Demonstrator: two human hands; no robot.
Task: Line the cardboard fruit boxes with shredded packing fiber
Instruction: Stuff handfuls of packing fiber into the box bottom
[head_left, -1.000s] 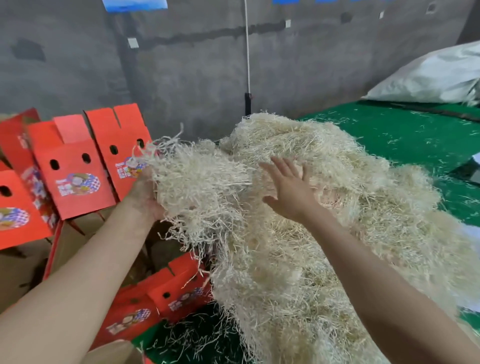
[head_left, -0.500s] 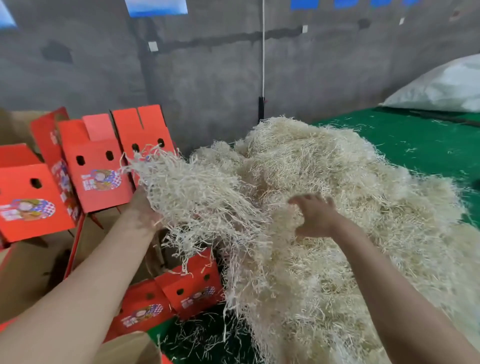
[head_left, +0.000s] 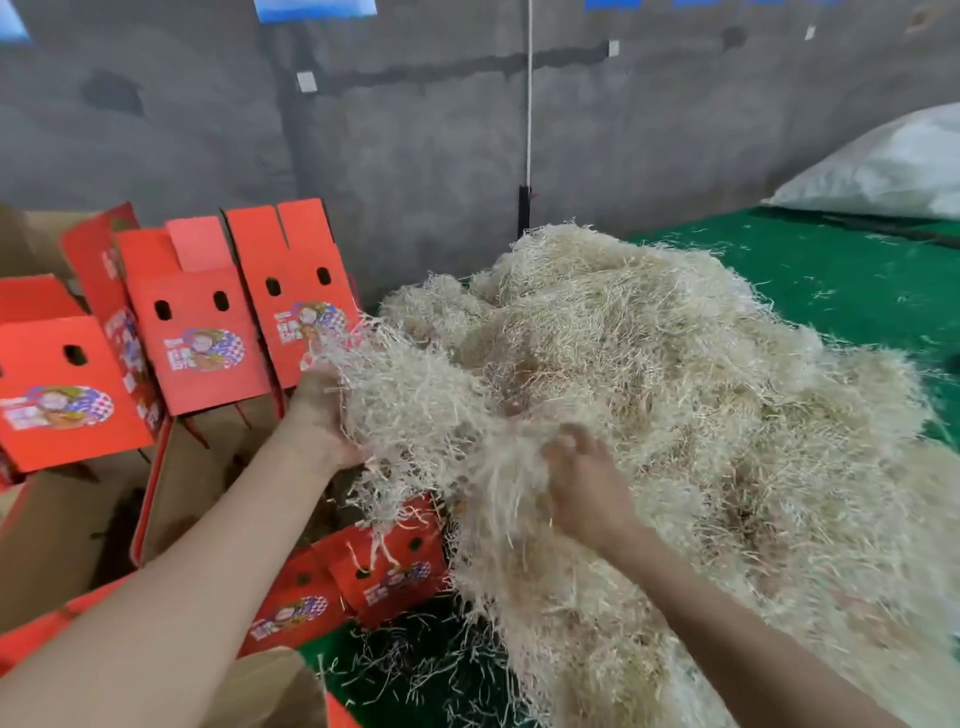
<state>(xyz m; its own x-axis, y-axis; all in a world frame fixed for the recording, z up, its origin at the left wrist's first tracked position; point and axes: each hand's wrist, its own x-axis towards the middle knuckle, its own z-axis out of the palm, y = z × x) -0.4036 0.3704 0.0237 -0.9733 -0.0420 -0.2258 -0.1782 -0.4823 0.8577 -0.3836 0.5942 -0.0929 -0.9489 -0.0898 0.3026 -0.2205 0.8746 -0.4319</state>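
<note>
The left hand (head_left: 319, 415), left of centre in the frame, holds a clump of fiber (head_left: 410, 410) lifted off the heap, its fingers buried in the strands and closed around them. Just right of it the right hand (head_left: 584, 483) digs into the same mass, but it is motion-blurred, so I cannot tell whether its fingers have closed. Both work at the left edge of the big fiber pile (head_left: 701, 415), which fills the centre and right on a green mat (head_left: 831, 270). Red fruit boxes (head_left: 197, 332) stand at upper left, and another red box (head_left: 389, 571) lies below the clump at lower centre. The step in hand looks like tearing a portion free. Next, that portion needs separating cleanly from the trailing strands and carrying left into an open box.
</note>
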